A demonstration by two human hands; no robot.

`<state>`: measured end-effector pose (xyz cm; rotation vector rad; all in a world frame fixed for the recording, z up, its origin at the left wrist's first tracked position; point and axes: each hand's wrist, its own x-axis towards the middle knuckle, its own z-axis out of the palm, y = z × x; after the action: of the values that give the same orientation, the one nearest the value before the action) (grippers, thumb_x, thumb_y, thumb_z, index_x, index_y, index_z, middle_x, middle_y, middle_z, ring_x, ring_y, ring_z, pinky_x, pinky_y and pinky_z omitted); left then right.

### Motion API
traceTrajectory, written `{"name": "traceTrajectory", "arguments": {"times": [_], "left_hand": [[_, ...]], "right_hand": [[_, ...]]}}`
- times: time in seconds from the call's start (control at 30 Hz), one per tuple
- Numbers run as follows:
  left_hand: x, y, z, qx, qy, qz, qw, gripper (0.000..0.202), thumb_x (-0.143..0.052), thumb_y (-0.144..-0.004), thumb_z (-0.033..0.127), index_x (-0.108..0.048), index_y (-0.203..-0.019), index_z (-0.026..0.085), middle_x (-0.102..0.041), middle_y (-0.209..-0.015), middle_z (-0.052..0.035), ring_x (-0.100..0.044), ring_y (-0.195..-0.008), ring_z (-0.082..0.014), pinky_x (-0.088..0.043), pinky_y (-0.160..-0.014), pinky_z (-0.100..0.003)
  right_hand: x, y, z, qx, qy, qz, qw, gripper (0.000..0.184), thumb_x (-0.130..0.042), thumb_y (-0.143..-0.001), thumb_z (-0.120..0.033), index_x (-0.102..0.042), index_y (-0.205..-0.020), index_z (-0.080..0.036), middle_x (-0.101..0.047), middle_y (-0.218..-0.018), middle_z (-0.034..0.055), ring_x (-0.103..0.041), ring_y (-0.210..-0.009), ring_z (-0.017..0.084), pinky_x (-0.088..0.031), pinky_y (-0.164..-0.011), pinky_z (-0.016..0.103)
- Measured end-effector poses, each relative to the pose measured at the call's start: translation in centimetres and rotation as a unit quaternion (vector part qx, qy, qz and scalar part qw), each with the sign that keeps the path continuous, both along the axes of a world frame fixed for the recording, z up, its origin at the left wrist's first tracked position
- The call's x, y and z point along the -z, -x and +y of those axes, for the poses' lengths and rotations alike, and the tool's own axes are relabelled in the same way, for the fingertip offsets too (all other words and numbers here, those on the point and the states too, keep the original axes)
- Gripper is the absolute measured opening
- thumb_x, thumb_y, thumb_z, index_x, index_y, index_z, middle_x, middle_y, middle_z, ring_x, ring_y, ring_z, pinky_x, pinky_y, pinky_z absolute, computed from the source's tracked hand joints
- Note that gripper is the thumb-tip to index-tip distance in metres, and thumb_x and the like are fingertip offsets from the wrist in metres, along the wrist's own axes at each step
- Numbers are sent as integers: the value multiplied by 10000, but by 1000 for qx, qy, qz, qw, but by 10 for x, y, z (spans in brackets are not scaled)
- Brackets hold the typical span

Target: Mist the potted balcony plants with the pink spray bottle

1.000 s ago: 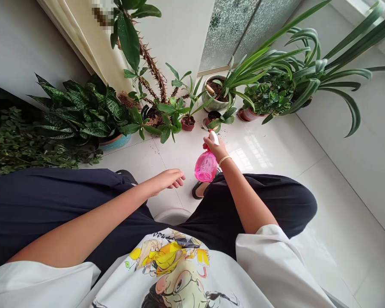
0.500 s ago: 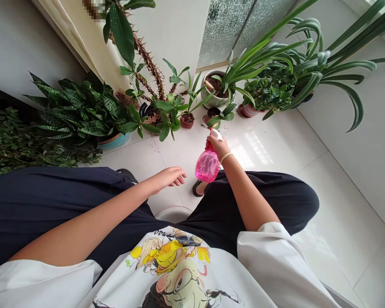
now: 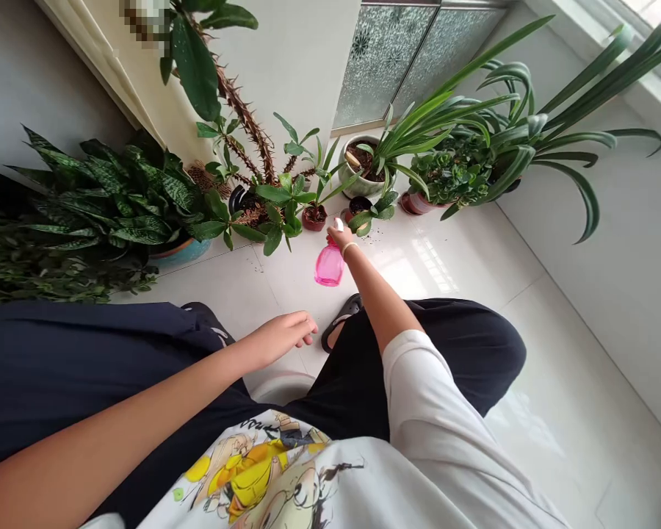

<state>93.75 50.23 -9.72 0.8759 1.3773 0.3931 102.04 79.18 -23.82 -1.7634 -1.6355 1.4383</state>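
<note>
My right hand (image 3: 341, 238) is stretched forward and grips the white head of a pink spray bottle (image 3: 329, 265), which hangs just above the floor tiles. The bottle sits close to a small maroon pot (image 3: 313, 217) with green leaves and a small dark pot (image 3: 359, 205). My left hand (image 3: 284, 333) rests over my left knee, fingers loosely curled and holding nothing. I am seated, with dark trousers and a white printed shirt in view.
Potted plants line the wall: a variegated one in a blue pot (image 3: 181, 251), a thorny stem (image 3: 242, 117), a white pot (image 3: 363, 165) and long-leaved plants (image 3: 501, 125) at the right. White tiled floor (image 3: 556, 353) spreads to the right. My sandal (image 3: 338, 328) shows.
My right arm has reached forward, carrying the pink bottle away from my knee toward the small pots. The left hand has stayed over the knee.
</note>
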Motion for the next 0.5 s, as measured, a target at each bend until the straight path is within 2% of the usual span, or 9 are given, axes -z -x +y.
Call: {"name": "traceTrajectory", "arguments": {"times": [0.2,0.37,0.5], "left_hand": [[18,8,0,-22,15,-2,1000,379,-425,-852,508,-616,-960,199,-679,-972,-57,-586,-897,-208,-437,-847,-337],[20,16,-4,-22,31,8,999,362,-401,-870,484,-612,-961,204,-685,-971,-46,-587,-893,-205,-431,-807,-331],[17,18,-9,-23,14,14,1000,364,-405,-879,487,-623,-965,209,-700,-976,-41,-590,-880,-205,-430,-781,-328]], "right_hand": [[34,24,25,29,9,-23,999,123,-592,-854,-266,-645,-828,-158,-601,-664,38,-607,-653,149,-507,-662,262],[57,40,27,33,43,4,999,210,-585,-845,-289,-649,-992,-152,-628,-708,24,-610,-643,130,-505,-658,243],[69,35,18,69,53,-10,996,222,-553,-853,-271,-635,-1017,-146,-631,-718,47,-607,-625,141,-484,-610,241]]}}
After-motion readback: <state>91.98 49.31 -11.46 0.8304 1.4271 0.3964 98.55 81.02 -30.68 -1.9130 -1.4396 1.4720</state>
